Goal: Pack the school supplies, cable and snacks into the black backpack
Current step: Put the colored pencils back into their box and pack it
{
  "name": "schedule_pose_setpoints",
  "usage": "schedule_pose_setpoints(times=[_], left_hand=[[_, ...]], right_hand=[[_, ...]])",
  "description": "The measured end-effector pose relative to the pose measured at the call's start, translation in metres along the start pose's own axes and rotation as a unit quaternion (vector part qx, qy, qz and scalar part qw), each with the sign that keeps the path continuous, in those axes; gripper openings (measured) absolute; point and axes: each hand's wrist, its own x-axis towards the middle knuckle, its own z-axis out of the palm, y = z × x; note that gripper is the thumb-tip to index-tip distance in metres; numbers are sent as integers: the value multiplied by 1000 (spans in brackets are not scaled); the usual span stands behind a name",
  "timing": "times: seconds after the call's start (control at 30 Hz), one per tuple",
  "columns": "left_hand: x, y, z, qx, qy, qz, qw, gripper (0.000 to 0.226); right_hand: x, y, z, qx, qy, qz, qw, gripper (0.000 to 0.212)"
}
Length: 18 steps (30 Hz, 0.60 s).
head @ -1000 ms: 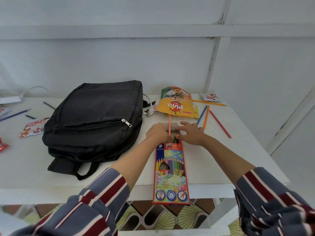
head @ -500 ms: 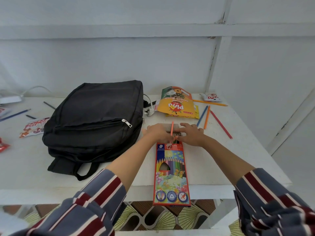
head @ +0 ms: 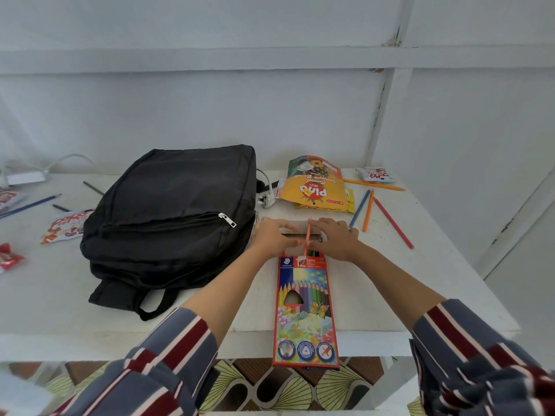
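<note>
The black backpack (head: 168, 217) lies flat on the white table (head: 375, 295) with its zips shut. To its right lies a coloured-pencil box (head: 304, 307), its far end open and its near end hanging over the table's front edge. My left hand (head: 274, 237) pinches an orange pencil (head: 307, 235) that stands partly inside the open end. My right hand (head: 336, 238) holds the box's flap and top. Behind the hands are a yellow snack pouch (head: 315, 187) and a white cable plug (head: 265, 199).
Loose blue (head: 359, 208), orange (head: 368, 210), red (head: 393, 223) and yellow (head: 374, 184) pencils lie at the right, near a small snack packet (head: 374, 174). Left of the backpack are snack packets (head: 67, 225), a red wrapper (head: 9, 259), more pencils (head: 30, 205) and a white power strip (head: 25, 177).
The orange pencil has slid further down into the box's open end. Both hands stay at the box top; nothing else on the table moved.
</note>
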Motion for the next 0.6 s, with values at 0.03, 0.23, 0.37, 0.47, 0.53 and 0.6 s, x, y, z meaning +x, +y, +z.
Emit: schedule_pose_setpoints(times=[0.03,0.23,0.37,0.47,0.53,0.6], left_hand=[[0,-3,-1,7,5,-1,1000,27],[-1,-11,-4,32,-55,-14,998,51],[0,-12,-4,51,-60,8,997,54],[1,-13,-4,68,-57,18,996,57],[2,-12,-4,81,-54,23,995,55],[4,-13,-4,99,-54,25,993,56]], right_hand=[[0,-1,1,-1,-4,1,1000,65],[0,-2,2,25,-25,-2,999,67],[1,-4,1,55,-27,-7,998,71],[1,-6,1,58,-10,-8,998,66],[1,-5,2,40,-17,-8,999,66],[1,-3,4,19,-28,-9,999,66]])
